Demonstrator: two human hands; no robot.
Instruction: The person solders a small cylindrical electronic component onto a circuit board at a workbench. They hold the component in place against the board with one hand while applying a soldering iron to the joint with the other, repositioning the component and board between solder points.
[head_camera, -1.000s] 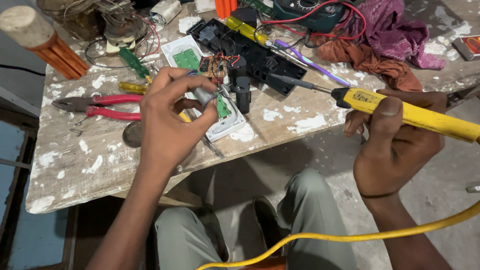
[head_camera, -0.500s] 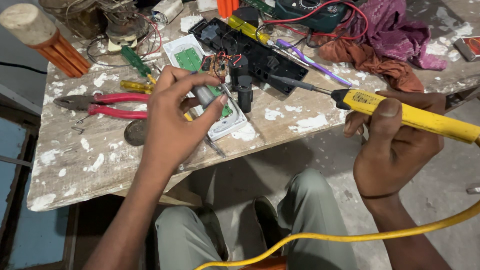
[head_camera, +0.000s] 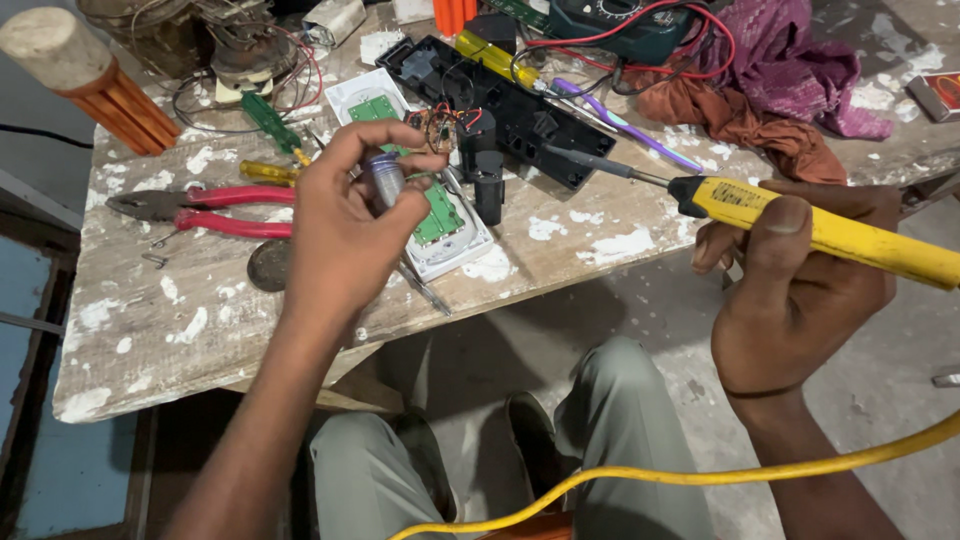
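The left hand (head_camera: 345, 225) is raised over the near part of a rough wooden workbench (head_camera: 150, 320), its thumb and fingers pinched narrowly around a small grey cylindrical part (head_camera: 387, 178); the part sits upright between the fingertips, just above a white-cased green circuit board (head_camera: 440, 215) that lies on the bench. The right hand (head_camera: 795, 290) is off the bench's right edge, over the floor, closed firmly around the yellow handle of a soldering iron (head_camera: 830, 235); the iron's dark metal tip (head_camera: 590, 162) reaches left over the bench and ends near a long black plastic casing (head_camera: 500, 105), apart from the grey part. A yellow cord (head_camera: 700, 478) loops across the near foreground, over the person's knees in grey trousers (head_camera: 620, 440).

The bench top is pale, scarred timber, blotched with white paint or plaster; its near edge is chipped. On its left lie red-handled pliers (head_camera: 205, 208) and, farther back, a green-handled screwdriver (head_camera: 268, 120) and a yellow-handled one (head_camera: 265, 172); at the far left corner stands an orange ribbed cylinder with a pale cap (head_camera: 85, 80). Far across the middle, red wires (head_camera: 690, 20) trail from a dark green meter (head_camera: 620, 25); to the far right lie crumpled rust-orange and purple cloths (head_camera: 770, 90). A purple-handled tool (head_camera: 620, 125) lies beside the black casing. Beneath and to the right, the floor (head_camera: 880, 420) is bare grey concrete, dusty and flecked white; at the lower left a blue panel (head_camera: 60, 470) shows under the bench.
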